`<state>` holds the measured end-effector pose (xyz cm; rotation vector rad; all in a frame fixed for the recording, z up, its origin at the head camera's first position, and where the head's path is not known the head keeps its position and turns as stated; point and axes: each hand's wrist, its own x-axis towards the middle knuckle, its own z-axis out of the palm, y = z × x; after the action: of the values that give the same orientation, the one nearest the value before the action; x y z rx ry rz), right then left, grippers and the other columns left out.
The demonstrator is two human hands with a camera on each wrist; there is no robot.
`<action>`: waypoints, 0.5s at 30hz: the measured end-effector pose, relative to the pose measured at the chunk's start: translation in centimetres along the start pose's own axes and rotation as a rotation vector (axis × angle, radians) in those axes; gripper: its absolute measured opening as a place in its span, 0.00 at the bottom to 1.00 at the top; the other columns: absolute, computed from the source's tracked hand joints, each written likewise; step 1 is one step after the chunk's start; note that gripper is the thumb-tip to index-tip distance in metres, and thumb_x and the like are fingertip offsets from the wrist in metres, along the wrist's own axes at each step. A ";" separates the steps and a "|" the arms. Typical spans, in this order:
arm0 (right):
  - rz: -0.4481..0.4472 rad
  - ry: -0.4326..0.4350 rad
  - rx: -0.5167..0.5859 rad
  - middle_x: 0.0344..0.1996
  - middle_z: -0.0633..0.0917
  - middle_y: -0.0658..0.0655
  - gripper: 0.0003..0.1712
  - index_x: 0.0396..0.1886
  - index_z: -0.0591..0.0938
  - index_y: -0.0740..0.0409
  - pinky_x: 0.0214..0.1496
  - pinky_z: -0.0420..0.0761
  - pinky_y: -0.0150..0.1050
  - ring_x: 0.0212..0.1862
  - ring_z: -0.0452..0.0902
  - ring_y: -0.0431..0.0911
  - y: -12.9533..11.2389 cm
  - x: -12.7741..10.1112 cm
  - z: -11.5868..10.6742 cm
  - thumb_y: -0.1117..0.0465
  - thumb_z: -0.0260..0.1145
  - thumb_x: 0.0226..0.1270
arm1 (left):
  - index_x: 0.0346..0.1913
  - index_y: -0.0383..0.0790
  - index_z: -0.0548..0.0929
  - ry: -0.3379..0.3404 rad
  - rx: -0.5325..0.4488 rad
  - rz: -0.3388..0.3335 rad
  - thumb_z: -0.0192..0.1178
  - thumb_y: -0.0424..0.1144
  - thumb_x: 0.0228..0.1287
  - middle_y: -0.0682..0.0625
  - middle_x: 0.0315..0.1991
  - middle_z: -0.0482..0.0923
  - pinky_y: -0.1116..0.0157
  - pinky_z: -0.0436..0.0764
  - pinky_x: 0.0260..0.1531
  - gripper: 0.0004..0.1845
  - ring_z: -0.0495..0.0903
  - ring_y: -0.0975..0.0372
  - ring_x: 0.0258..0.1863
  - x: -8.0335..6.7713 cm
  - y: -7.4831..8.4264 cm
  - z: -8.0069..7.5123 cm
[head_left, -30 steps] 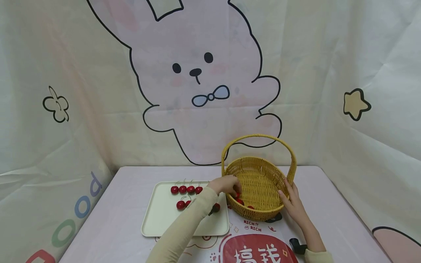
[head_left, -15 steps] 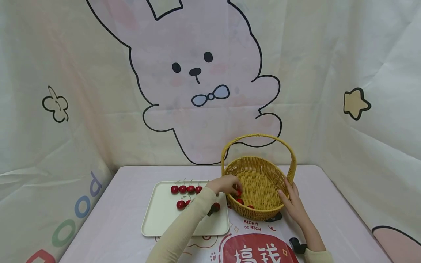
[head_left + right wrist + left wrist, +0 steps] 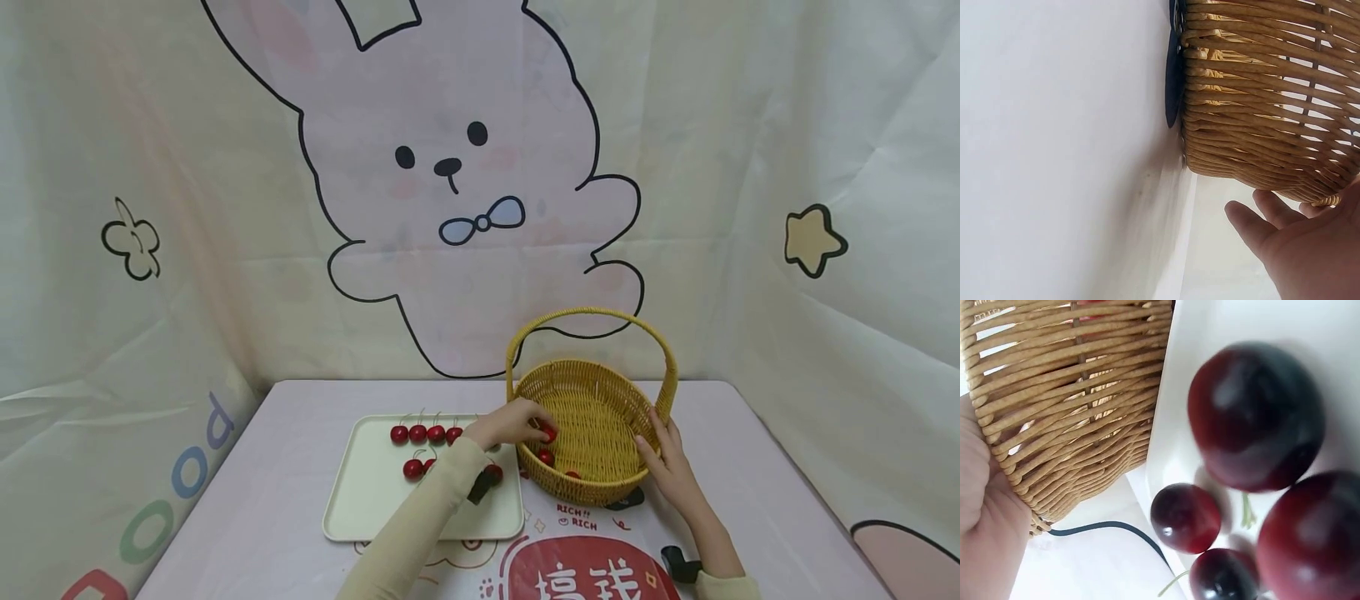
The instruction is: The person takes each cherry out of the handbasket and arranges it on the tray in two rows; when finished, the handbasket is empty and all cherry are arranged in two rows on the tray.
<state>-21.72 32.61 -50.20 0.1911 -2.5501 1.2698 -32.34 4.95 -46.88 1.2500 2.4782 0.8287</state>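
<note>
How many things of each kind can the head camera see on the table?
Tray cherries: 7
Basket cherries: 3
Tray: 1
Basket: 1
Total: 12

Rabbit-print curtain behind, seemingly, a table

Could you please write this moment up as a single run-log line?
left hand: pinches cherry over basket rim | right hand: rests on wicker basket | tray: cherries remain | basket: cherries inside
</note>
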 end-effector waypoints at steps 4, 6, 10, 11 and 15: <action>-0.001 0.003 -0.001 0.70 0.43 0.71 0.36 0.73 0.46 0.61 0.56 0.60 0.71 0.65 0.51 0.72 0.1 0.0 0.0 0.57 0.50 0.72 | 0.49 0.44 0.83 0.059 -0.029 0.005 0.60 0.40 0.62 0.58 0.46 0.82 0.76 0.74 0.46 0.14 0.76 0.73 0.45 -0.2 -0.1 0.3; -0.002 0.001 0.000 0.70 0.43 0.72 0.37 0.73 0.46 0.62 0.56 0.60 0.71 0.64 0.51 0.73 0.1 0.0 0.0 0.57 0.50 0.72 | 0.50 0.44 0.83 0.087 -0.064 0.005 0.59 0.41 0.62 0.59 0.46 0.81 0.74 0.74 0.48 0.15 0.76 0.73 0.46 -0.3 -0.1 0.5; -0.004 -0.001 0.006 0.70 0.43 0.72 0.37 0.73 0.46 0.62 0.56 0.59 0.71 0.65 0.50 0.73 0.2 0.0 -0.1 0.57 0.50 0.72 | 0.52 0.45 0.82 0.139 -0.132 0.011 0.59 0.44 0.62 0.61 0.47 0.80 0.72 0.74 0.51 0.16 0.75 0.73 0.47 -0.6 -0.2 0.7; -0.003 -0.002 0.009 0.70 0.42 0.72 0.37 0.73 0.46 0.62 0.56 0.59 0.71 0.65 0.50 0.73 0.2 0.0 -0.1 0.57 0.50 0.72 | 0.52 0.45 0.82 0.148 -0.142 0.016 0.59 0.44 0.62 0.61 0.47 0.80 0.72 0.74 0.52 0.16 0.75 0.73 0.48 -0.6 -0.2 0.8; 0.003 -0.008 0.014 0.70 0.42 0.71 0.37 0.73 0.45 0.61 0.57 0.58 0.71 0.65 0.48 0.73 0.4 0.0 0.0 0.56 0.49 0.73 | 0.53 0.45 0.81 0.195 -0.163 0.049 0.57 0.44 0.63 0.60 0.49 0.80 0.71 0.73 0.52 0.17 0.75 0.72 0.50 -0.8 -0.3 1.0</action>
<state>-21.84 32.87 -50.47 0.1955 -2.5499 1.2909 -31.61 4.52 -47.87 1.2301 2.4733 1.1921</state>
